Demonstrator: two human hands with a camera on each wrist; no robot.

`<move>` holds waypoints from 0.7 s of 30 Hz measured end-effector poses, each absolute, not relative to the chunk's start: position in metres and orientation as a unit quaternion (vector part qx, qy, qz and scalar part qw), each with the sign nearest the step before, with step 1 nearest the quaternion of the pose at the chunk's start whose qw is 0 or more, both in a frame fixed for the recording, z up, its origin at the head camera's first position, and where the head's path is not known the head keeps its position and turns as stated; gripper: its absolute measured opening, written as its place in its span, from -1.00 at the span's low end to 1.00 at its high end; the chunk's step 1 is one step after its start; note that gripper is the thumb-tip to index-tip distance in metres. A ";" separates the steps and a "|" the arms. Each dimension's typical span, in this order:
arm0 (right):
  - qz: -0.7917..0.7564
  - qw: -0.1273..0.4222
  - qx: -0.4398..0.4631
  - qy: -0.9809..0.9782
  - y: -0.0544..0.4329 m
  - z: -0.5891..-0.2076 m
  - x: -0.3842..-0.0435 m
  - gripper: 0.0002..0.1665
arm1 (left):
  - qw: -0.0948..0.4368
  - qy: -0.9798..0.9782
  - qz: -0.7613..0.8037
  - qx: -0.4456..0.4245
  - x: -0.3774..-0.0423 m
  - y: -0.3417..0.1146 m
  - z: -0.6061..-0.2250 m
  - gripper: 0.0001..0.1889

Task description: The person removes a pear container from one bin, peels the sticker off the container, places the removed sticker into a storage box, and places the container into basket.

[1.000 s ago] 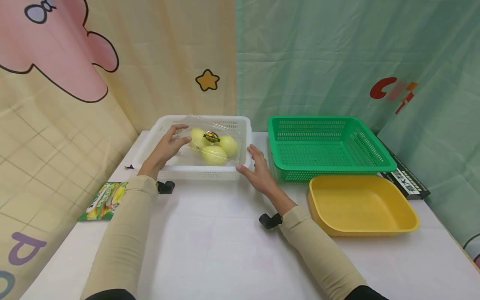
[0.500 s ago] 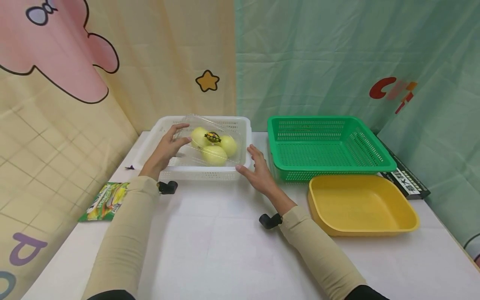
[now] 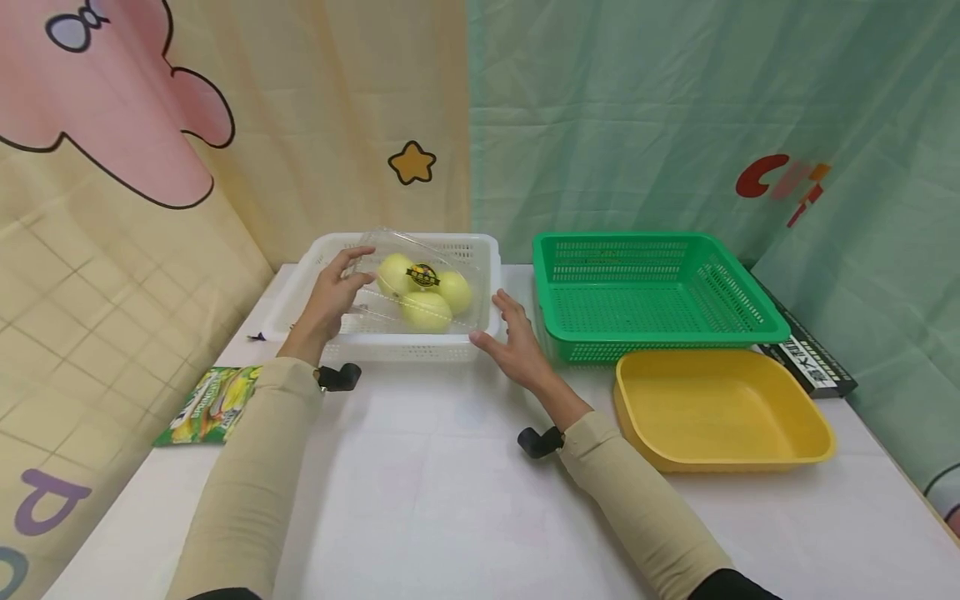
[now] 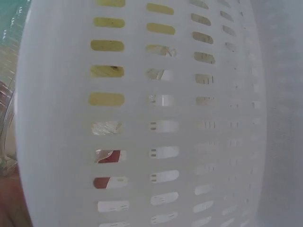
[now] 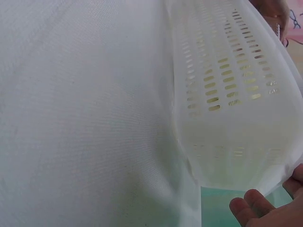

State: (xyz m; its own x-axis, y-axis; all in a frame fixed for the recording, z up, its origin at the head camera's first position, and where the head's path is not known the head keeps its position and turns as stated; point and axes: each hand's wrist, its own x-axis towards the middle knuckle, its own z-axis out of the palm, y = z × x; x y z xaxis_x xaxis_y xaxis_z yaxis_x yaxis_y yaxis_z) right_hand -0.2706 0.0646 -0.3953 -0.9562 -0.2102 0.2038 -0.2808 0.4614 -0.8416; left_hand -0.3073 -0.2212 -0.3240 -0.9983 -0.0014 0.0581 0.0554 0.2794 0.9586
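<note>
Plastic pack [image 3: 423,276] of fruit [image 3: 426,312] stretches rightward from the left hand [image 3: 331,296], gripping its end; the right hand [image 3: 519,343], fingers spread, flanks the basket [image 3: 405,340].

Lit brightly and evenly in the head view; casts only soft shadow on the tablecloth [image 3: 427,483] below the left hand [image 3: 328,298], glints on clear wrap [image 3: 386,305] to its right. Turns dimmer, greyer, hazier in both wrist views.
</note>
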 end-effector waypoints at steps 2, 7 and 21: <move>0.498 0.035 0.145 -0.854 0.065 -0.395 -0.271 -0.08 | 0.029 -0.798 -0.602 -0.016 -0.306 -0.221 -0.322 -0.49; 0.496 0.035 0.149 -0.855 0.066 -0.394 -0.271 -0.07 | 0.049 -0.790 -0.611 -0.010 -0.301 -0.221 -0.316 -0.49; 0.498 -0.001 0.146 -0.855 0.071 -0.388 -0.272 -0.03 | 0.084 -0.722 -0.687 0.017 -0.280 -0.230 -0.293 -0.50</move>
